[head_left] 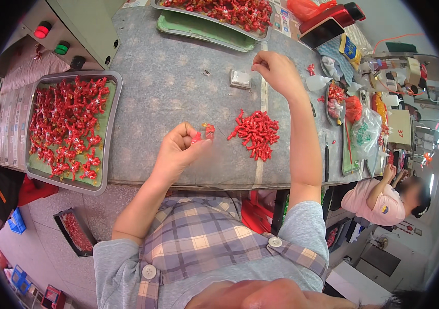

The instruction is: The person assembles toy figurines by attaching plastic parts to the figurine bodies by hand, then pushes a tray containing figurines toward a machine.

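Observation:
My left hand (pixel 178 152) is over the near part of the grey worktable, closed on a small red figurine (pixel 196 138) pinched between thumb and fingers. Right by the fingertips is another red piece with a yellow bit (pixel 208 131); whether it is held too or lies on the table, I cannot tell. My right hand (pixel 276 72) reaches far forward with its fingers pinched together. What it may hold is too small to make out. Beside its fingertips sits a small square container with a whitish top (pixel 240 79). Between my arms lies a pile of small red parts (pixel 255 134).
At the left a grey tray (pixel 115 110) holds many red figurines, below a machine box with buttons (pixel 83 31). Another loaded tray (pixel 219 23) stands at the far edge. A phone (pixel 322 33), a white bottle (pixel 316 82) and plastic bags (pixel 366 131) crowd the right. A person (pixel 379 201) sits beyond.

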### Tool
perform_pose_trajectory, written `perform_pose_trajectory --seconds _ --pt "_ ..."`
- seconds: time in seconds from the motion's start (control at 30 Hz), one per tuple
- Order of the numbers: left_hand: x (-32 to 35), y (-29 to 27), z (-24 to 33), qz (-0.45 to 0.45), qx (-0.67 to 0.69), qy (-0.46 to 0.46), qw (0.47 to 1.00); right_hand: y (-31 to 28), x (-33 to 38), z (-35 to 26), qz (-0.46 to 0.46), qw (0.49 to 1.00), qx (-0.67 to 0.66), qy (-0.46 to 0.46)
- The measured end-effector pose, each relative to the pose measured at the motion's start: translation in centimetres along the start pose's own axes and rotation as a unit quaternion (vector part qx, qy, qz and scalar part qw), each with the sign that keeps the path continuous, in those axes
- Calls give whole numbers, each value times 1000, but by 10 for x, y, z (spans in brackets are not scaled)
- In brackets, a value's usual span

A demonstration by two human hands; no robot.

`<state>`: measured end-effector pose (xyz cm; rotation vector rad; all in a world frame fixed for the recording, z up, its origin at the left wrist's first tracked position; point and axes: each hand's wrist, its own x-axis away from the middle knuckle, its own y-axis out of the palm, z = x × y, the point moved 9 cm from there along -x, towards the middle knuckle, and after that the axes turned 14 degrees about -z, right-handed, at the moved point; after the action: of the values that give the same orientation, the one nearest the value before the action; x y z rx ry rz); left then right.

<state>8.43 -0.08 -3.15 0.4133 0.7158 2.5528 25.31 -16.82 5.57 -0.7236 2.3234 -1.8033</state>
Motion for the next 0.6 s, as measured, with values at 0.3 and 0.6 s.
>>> perform_pose_trajectory --seconds 0.3,0.6 --pt "-2 11 8 -15 25 4 1000 2 1 3 11 999 -30 -2" --pt "0 4 1 -9 40 0 999 -1 14 15 35 996 -85 13"
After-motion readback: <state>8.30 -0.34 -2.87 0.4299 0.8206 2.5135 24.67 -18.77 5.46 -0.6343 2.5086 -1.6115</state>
